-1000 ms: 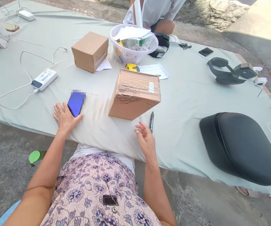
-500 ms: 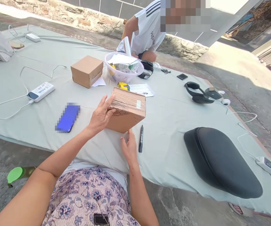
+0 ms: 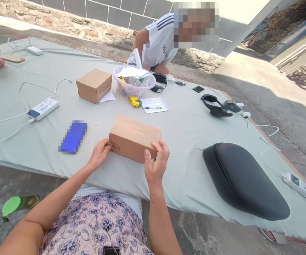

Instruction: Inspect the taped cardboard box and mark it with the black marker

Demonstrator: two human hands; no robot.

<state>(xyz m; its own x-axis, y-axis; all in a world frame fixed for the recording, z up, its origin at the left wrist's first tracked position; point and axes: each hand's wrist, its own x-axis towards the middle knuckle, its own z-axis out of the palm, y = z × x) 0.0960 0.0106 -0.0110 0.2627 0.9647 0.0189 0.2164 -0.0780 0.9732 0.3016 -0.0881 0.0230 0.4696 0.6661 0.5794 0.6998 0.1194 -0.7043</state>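
On a pale green cloth (image 3: 187,177) spread over concrete ground (image 3: 216,237), the person's two bare hands grip the nearer of two cardboard boxes (image 3: 134,140) from its short ends. This box lies flat just in front of the person's waist, its dark-scribbled tape scuffs showing at the left end. The left hand (image 3: 98,154) has its fingers (image 3: 106,146) curled against that end, and the right hand (image 3: 157,163) clasps the other end, with its fingers (image 3: 163,148) closed over the top.

Around it lie three phones: a blurred one (image 3: 73,136) just left of the hands, a dark one (image 3: 198,89) further off and a tan one (image 3: 12,58) at the far left. Two white power banks (image 3: 43,109) (image 3: 301,189) trail cables on either side. A black padded seat (image 3: 244,180) and black headphones (image 3: 216,108) sit to the right.

Ahead stand the farther cardboard box (image 3: 94,85), a yellow tape measure (image 3: 135,102) and a printed sheet (image 3: 154,105) with a pen on it. A clear plastic bowl (image 3: 133,83) holds papers and a plastic bottle. Behind it, a co-worker (image 3: 159,44) in a white shirt leans in. A green-capped bottle (image 3: 18,206) lies on the ground.
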